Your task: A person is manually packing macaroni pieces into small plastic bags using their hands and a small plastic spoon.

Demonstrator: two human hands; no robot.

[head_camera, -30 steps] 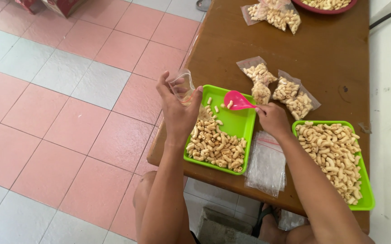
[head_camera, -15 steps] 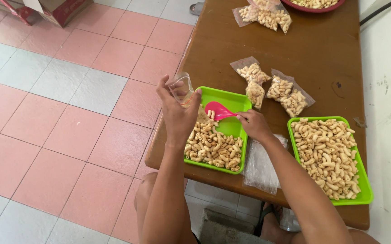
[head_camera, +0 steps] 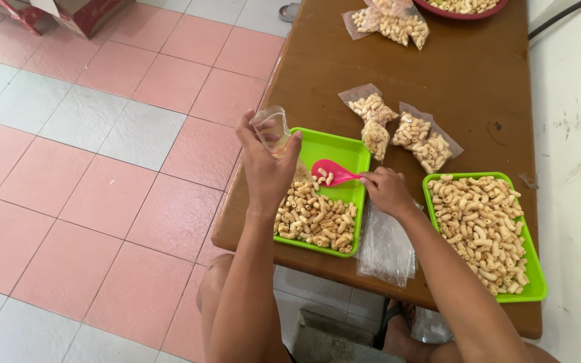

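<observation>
My left hand (head_camera: 268,167) holds a small clear plastic bag (head_camera: 271,126) open above the near-left corner of a green tray (head_camera: 343,152). That tray carries a heap of tan macaroni-shaped snacks (head_camera: 315,218). My right hand (head_camera: 386,190) grips the handle of a pink plastic spoon (head_camera: 331,172). The spoon's bowl carries a few snack pieces and hovers over the tray, just right of the bag.
A second green tray (head_camera: 529,271) full of the same snacks sits at the right. Three filled bags (head_camera: 401,130) lie behind the trays, more bags (head_camera: 388,23) and a red bowl (head_camera: 462,11) farther back. Empty clear bags (head_camera: 384,246) lie between the trays. The brown table (head_camera: 465,67) borders a tiled floor.
The pink spoon has dipped from the tray's far edge into the snacks and now carries a few pieces, closer to the bag. My left hand keeps the bag raised.
</observation>
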